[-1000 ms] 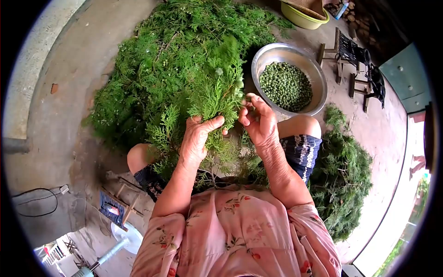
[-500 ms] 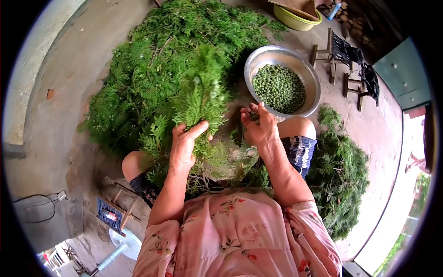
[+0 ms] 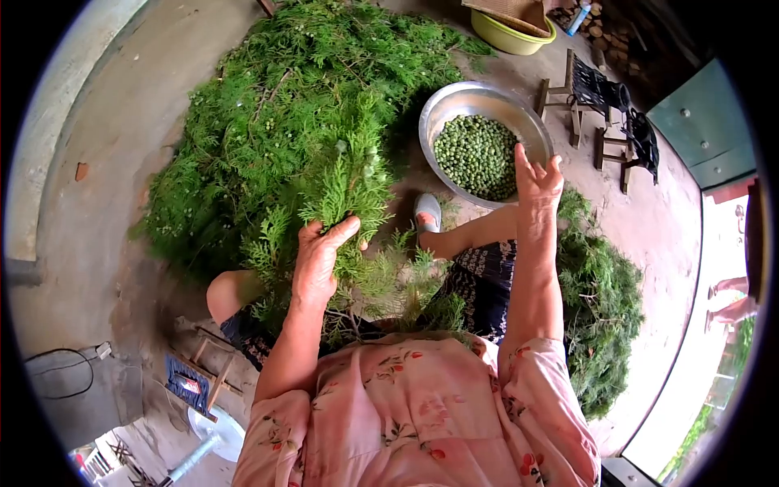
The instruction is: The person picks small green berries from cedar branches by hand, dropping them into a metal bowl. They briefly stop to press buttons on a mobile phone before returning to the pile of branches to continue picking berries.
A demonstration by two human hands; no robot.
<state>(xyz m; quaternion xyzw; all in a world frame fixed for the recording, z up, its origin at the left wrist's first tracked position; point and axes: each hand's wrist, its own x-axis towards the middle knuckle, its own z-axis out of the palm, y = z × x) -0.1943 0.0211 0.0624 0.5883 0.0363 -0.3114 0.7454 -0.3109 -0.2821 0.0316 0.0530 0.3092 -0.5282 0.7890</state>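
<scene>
A leafy green branch (image 3: 349, 187) with a few pale berries is gripped in my left hand (image 3: 320, 260), thumb across its stem, above my lap. My right hand (image 3: 537, 178) is over the right rim of a metal basin (image 3: 436, 105), fingers apart, and nothing shows in it. Many small round green berries (image 3: 475, 154) lie in the basin. Beyond my left hand spreads a large heap of cut green branches (image 3: 243, 122).
More branches (image 3: 600, 308) lie at my right side. Past the basin are small folding stools (image 3: 596, 85) and a yellow-green tub (image 3: 511, 36). Another stool (image 3: 191, 381) and a fan (image 3: 215, 434) stand at lower left. A green cabinet (image 3: 702, 122) is at right.
My right hand has moved right and forward from the basin's near edge to its right rim, and its fingers have opened. My left hand still holds the branch.
</scene>
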